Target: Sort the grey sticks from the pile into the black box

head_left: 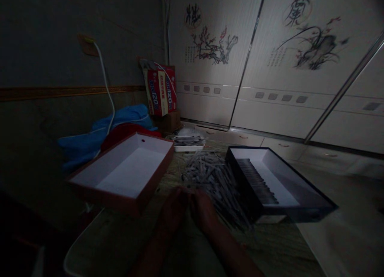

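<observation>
In dim light, my left hand [174, 208] and my right hand [204, 210] are close together over the table, at the near left edge of a loose pile of thin, pen-like sticks [210, 175]. Both have their fingers curled in a pinch. A small dark bit shows between the fingertips, but it is too blurred to name. To the right stands an open black box [300, 181] with a white inside; a neat row of dark, slender sticks [258, 181] lies along its left part. An open reddish-brown box [153, 191], white within, stands left of my hands.
Behind the pile is a white tray [189, 148] heaped with similar sticks. A blue cloth [120, 119] and something red lie behind the left box. Red-and-yellow cartons [162, 91] are stacked in the corner. A white cable [105, 77] hangs from a wall socket. Sliding cabinet doors [207, 77] line the back.
</observation>
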Demonstrator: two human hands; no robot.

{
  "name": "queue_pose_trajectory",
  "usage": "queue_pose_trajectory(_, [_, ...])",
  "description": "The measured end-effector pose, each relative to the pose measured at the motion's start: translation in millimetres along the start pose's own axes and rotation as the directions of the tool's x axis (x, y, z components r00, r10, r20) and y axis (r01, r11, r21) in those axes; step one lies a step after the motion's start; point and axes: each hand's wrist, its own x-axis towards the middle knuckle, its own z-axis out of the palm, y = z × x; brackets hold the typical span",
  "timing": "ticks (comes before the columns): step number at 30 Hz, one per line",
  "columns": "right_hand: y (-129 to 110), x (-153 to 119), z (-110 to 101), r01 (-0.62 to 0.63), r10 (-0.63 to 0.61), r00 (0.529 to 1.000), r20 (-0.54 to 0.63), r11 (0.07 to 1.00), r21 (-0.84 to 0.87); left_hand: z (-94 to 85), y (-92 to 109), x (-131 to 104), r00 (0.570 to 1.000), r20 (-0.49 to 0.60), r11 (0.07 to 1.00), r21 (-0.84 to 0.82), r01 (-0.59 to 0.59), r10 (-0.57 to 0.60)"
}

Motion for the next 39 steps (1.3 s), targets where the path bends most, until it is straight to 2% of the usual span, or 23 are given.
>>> queue_pose_trajectory(6, [26.3, -24.9, -40.9, -0.138, 0.153, 0.987, -0.057, 0.967, 0.213, 3.0, -12.5, -3.1, 0.997, 0.068, 0.974, 0.223, -0.048, 0.033])
queue_pose_trajectory(11, [23.9, -40.4, -60.4, -0.299, 0.389, 0.918, -0.075, 0.805, 0.513, 7.2, -16.4, -7.5, 0.986, 0.163, 0.907, 0.418, -0.048, -0.023])
queue_pose_trajectory(14, [21.2, -43.0, -60.5, -0.306, 0.412, 0.908, -0.075, 0.775, 0.552, 7.9, -16.3, -8.3, 0.988, 0.155, 0.892, 0.449, -0.045, -0.028])
queue_pose_trajectory(20, [25.8, -43.8, -51.2, -0.305, 0.383, 0.923, -0.041, 0.790, 0.532, 13.7, -15.3, -8.9, 0.992, 0.122, 0.860, 0.509, -0.035, -0.032])
queue_pose_trajectory(25, [26.5, -43.9, -46.2, -0.336, 0.399, 0.917, 0.000, 0.774, 0.537, 18.2, -15.1, -13.4, 0.986, 0.156, 0.827, 0.561, -0.046, -0.051])
queue_pose_trajectory(29, [24.9, -43.7, -46.3, -0.328, 0.398, 0.917, 0.000, 0.754, 0.569, 17.7, -16.5, -13.2, 0.992, 0.126, 0.837, 0.544, -0.052, -0.021])
queue_pose_trajectory(33, [28.3, -44.7, -43.6, -0.346, 0.419, 0.908, 0.022, 0.717, 0.605, 14.7, -18.5, -9.3, 0.991, 0.128, 0.857, 0.514, -0.030, -0.042])
queue_pose_trajectory(39, [31.9, -44.7, -41.8, -0.366, 0.422, 0.904, 0.068, 0.681, 0.635, 11.8, -19.7, -6.6, 0.989, 0.135, 0.824, 0.566, -0.032, -0.055])
